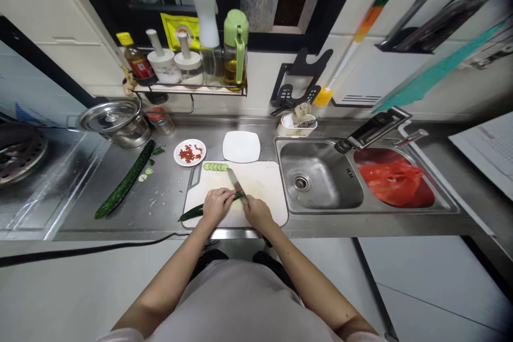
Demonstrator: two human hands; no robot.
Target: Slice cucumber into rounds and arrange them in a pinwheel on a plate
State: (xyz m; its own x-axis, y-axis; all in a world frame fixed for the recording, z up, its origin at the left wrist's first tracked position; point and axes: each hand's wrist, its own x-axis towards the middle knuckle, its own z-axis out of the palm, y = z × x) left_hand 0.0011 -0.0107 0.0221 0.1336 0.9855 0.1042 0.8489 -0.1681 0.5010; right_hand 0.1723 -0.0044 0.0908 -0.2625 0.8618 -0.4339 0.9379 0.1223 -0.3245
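A white cutting board [260, 181] lies on the steel counter in front of me. My left hand [216, 206] presses down on a cucumber [191, 212] that lies across the board's near left corner, fingers curled over it. My right hand [257, 214] grips the handle of a knife [237, 186], whose blade points away from me and meets the cucumber's cut end beside my left fingers. A row of several cucumber slices [215, 167] lies along the board's far edge.
A whole cucumber [126, 180] and cut ends lie on the counter to the left. A small plate of red pieces [189, 153] and an empty white plate [241, 146] sit behind the board. A double sink [320, 179] with a red bag [395, 183] is at right; a pot [114, 122] at left.
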